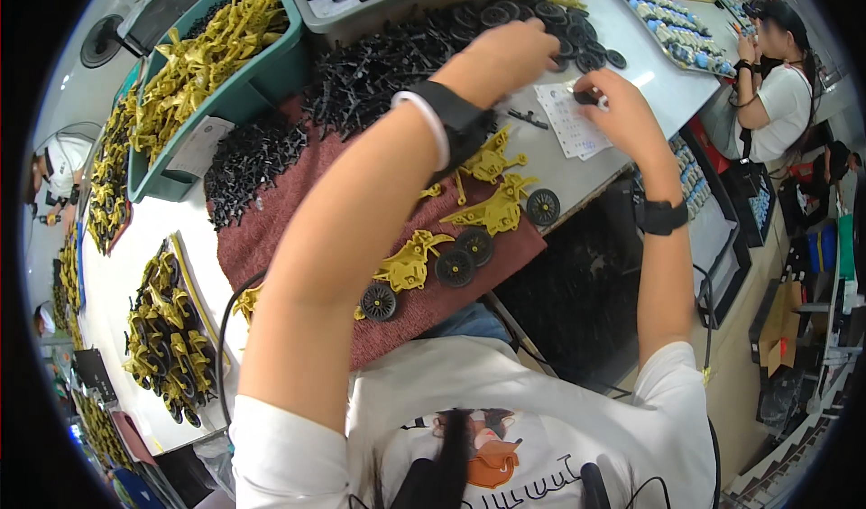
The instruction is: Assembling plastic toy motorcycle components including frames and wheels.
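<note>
The left hand [505,53] reaches into the heap of black wheels [541,17], fingers curled down among them; whether they grip one I cannot tell. The right hand [622,107] pinches one small black wheel [586,98] between fingertips, just above a printed paper sheet [568,125]. Below both hands, on the maroon cloth [271,238], lie four loose spoked wheels [456,267] and about four yellow plastic frames [496,211] (some overlap, so the count is rough). One teal bin [262,76] of yellow parts sits left of the fingers, well apart.
</note>
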`<state>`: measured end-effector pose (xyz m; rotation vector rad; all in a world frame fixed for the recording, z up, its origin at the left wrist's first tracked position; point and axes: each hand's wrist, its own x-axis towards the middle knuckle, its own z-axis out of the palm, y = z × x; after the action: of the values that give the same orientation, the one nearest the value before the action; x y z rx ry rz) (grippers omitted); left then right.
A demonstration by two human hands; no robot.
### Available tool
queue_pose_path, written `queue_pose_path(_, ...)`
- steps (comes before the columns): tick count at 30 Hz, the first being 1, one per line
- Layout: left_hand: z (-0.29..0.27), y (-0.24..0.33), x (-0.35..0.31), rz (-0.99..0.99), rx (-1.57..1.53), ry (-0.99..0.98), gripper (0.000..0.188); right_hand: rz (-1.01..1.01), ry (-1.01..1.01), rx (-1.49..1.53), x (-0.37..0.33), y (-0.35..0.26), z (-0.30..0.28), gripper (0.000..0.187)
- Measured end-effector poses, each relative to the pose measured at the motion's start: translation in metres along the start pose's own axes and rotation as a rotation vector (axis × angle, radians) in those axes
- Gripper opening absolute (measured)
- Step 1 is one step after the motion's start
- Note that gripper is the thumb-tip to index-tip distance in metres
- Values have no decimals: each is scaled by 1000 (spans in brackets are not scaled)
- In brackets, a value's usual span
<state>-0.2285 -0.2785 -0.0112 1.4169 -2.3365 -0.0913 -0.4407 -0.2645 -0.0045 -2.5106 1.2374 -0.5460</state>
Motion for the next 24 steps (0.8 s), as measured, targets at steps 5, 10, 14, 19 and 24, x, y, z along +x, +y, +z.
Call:
queue_pose_path(5,21,8,12,-59,81,-25,26,44,46,12,-10,21,-4,29)
queue_pose_path(10,8,14,5,-76,64,-27,23,54,13,93,-18,18,-8,28)
queue_pose_path(14,-23,23,-15,33,126,251,18,36,111,38,-19,15,-7,35)
queue_pose_path(19,-90,74,-91,-17,-232,423,26,1,136,225,-47,-9,-22,31)
queue_pose_path(24,-111,91,-237,-17,-195,660,29,-199,40,450,-66,-91,-12,30)
